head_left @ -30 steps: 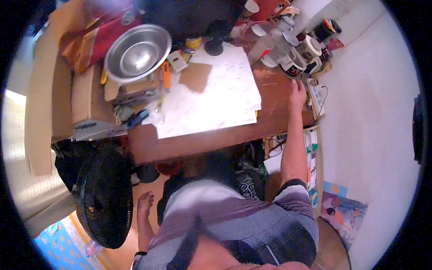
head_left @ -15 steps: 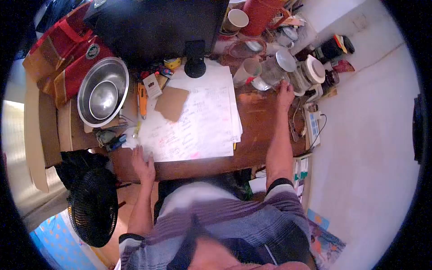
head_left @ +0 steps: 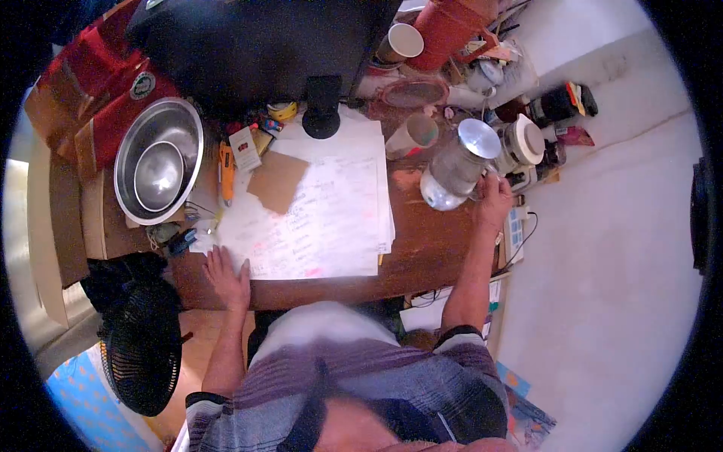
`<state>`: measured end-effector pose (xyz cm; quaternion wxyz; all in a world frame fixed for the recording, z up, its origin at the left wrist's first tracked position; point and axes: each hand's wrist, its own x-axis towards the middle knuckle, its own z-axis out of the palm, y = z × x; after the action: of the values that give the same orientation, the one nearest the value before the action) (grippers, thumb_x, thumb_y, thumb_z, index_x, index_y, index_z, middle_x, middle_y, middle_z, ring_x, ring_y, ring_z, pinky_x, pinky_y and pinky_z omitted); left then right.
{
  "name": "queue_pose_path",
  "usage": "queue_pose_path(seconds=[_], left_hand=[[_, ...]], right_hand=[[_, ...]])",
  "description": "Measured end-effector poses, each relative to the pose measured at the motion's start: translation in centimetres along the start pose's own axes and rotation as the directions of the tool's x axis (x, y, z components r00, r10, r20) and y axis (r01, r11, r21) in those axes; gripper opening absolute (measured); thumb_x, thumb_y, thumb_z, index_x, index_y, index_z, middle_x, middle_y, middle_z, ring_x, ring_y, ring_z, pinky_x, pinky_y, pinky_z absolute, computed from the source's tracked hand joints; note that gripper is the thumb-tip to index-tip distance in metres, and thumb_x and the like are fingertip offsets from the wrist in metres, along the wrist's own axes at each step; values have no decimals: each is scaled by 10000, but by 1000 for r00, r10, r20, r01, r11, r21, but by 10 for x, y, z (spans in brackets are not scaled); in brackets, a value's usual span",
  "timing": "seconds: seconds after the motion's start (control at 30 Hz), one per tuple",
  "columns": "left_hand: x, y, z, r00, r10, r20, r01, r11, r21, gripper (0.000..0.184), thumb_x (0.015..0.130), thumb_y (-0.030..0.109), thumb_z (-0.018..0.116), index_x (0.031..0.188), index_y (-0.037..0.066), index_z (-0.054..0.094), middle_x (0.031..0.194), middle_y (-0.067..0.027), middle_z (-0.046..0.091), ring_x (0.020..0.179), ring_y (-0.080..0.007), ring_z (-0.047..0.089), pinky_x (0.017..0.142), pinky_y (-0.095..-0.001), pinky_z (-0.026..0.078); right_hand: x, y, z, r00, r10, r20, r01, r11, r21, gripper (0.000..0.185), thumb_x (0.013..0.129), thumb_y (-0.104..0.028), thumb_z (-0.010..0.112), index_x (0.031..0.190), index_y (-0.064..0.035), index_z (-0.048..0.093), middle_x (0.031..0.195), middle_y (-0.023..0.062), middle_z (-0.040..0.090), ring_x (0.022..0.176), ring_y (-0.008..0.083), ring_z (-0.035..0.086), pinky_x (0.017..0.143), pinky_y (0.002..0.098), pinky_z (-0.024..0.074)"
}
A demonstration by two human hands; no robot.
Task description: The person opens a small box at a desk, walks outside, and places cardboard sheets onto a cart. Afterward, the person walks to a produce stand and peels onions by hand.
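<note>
At a brown desk (head_left: 425, 239), beside white papers (head_left: 324, 230), gripping a glass jug (head_left: 450, 175).
Clear, rounded, bright at the base, right of the papers and near a plastic cup (head_left: 411, 137); cannot tell whether lifted or resting. Laying the left hand (head_left: 228, 279) palm-down at the desk's front edge with fingers spread; curling the right hand (head_left: 494, 200) with bent fingers at the jug's right side. Topped with a round silvery lid (head_left: 478, 138).

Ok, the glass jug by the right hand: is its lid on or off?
On: a silvery lid covers the top of the glass jug, while the right hand holds its handle side.
</note>
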<state>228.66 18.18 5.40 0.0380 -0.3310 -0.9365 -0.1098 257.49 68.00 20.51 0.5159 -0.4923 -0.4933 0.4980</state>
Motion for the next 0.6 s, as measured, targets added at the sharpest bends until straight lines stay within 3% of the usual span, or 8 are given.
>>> queue_pose_path(seconds=[0.07, 0.17, 0.3, 0.4, 0.5, 0.6], left_hand=[[0, 2, -4, 1000, -3, 0, 3, 999, -37, 661, 922, 380, 637, 1449, 23, 458, 1544, -213, 381, 1454, -390, 304, 1199, -569, 169], [3, 7, -16, 998, -42, 37, 44, 997, -58, 651, 918, 371, 641, 1441, 24, 470, 1545, -203, 383, 1454, -382, 307, 1199, -567, 170], [1, 3, -14, 999, -28, 20, 29, 997, -65, 641, 908, 366, 648, 1422, 18, 491, 1554, -179, 381, 1455, -371, 310, 1200, -564, 168], [2, 6, -16, 998, -67, 22, 69, 991, -117, 640, 899, 364, 659, 1411, 13, 503, 1554, -165, 389, 1453, -370, 313, 1201, -565, 168], [1, 3, -14, 998, -67, 18, 69, 990, -124, 637, 896, 360, 666, 1408, 15, 507, 1546, -163, 404, 1448, -370, 322, 1201, -566, 168], [0, 0, -10, 997, -71, 21, 74, 988, -138, 631, 901, 357, 664, 1410, 19, 508, 1550, -160, 398, 1451, -365, 317, 1203, -564, 165]], right_hand=[[-3, -9, 0, 999, -19, 45, 19, 1000, -4, 89, 893, -73, 693, 905, 9, 661, 815, 24, 635, 715, 111, 550, 635, 274, 447], [5, -17, -8, 985, -52, 167, 70, 993, -99, 88, 930, -67, 678, 968, 5, 648, 850, 5, 630, 754, 82, 576, 685, 220, 473], [7, -40, 1, 932, -151, 331, 238, 941, -241, 132, 942, -112, 690, 1016, -5, 665, 858, -18, 628, 757, 68, 551, 673, 211, 445], [8, -59, 6, 911, -149, 384, 301, 878, -372, 173, 890, -103, 740, 995, 22, 684, 898, 44, 683, 831, 124, 604, 766, 275, 490], [7, -79, 14, 892, -114, 437, 336, 814, -474, 168, 894, -113, 738, 986, 18, 687, 878, 30, 674, 820, 114, 594, 757, 266, 483], [13, -83, 15, 862, -120, 492, 401, 756, -517, 161, 947, -145, 697, 996, 8, 678, 812, -47, 581, 721, 41, 487, 621, 187, 370]])
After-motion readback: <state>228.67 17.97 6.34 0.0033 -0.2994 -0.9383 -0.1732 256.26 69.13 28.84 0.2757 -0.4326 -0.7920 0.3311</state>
